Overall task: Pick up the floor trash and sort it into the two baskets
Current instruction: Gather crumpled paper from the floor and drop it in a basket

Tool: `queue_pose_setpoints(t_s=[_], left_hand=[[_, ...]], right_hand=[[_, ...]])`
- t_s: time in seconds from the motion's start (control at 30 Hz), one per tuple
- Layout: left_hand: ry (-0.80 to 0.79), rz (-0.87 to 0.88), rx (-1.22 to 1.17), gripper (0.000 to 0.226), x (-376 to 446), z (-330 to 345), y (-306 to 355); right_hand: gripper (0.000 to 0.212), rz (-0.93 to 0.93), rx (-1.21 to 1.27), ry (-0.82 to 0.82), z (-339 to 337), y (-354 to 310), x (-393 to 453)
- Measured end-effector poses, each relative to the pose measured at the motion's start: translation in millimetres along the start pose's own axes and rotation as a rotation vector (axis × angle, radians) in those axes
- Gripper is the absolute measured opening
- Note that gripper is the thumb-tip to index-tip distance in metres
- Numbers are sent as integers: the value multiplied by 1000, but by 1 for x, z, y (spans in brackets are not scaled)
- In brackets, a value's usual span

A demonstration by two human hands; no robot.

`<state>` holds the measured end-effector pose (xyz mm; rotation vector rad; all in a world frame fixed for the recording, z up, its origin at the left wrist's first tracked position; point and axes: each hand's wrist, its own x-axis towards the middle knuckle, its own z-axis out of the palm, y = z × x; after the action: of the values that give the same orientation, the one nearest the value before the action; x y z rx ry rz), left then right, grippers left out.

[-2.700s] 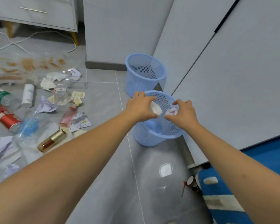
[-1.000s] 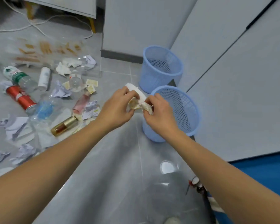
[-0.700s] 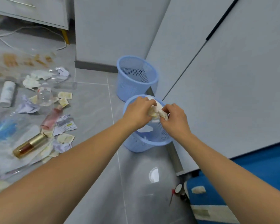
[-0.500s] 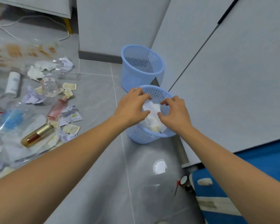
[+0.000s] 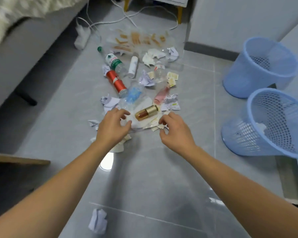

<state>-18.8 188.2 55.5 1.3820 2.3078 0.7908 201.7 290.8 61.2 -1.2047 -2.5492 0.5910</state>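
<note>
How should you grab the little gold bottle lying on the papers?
Pinch the gold bottle across its round middle, coming straight down from above. It lies on its side on loose paper scraps, so its long sides are free. The right hand is nearest.

The trash pile [image 5: 138, 79] lies mid-floor, with two baskets [image 5: 258, 66] well apart to its right, one [image 5: 272, 122] in front of the other. Both hands, left [image 5: 113, 127] and right [image 5: 175, 131], hover at the pile's near edge, flanking a bottle [image 5: 146, 112]. A paper ball [image 5: 98, 221] lies alone near the floor's front edge.
</note>
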Motion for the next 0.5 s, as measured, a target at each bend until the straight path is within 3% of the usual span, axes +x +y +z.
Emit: queue_pose_setpoints(t_s=[0.1, 0.23, 0.37, 0.5], left_hand=[[61, -128, 39, 22, -36, -3, -41], [109, -228, 121, 30, -78, 9, -83], [32, -340, 118, 60, -92, 29, -93], [-1, -341, 182, 80, -92, 48, -85]], right_hand=[[28, 3, -52, -114, 40, -10, -9], [46, 166, -172, -96, 60, 9, -2], [58, 335, -157, -123, 63, 38, 14], [63, 262, -205, -227, 66, 53, 21]])
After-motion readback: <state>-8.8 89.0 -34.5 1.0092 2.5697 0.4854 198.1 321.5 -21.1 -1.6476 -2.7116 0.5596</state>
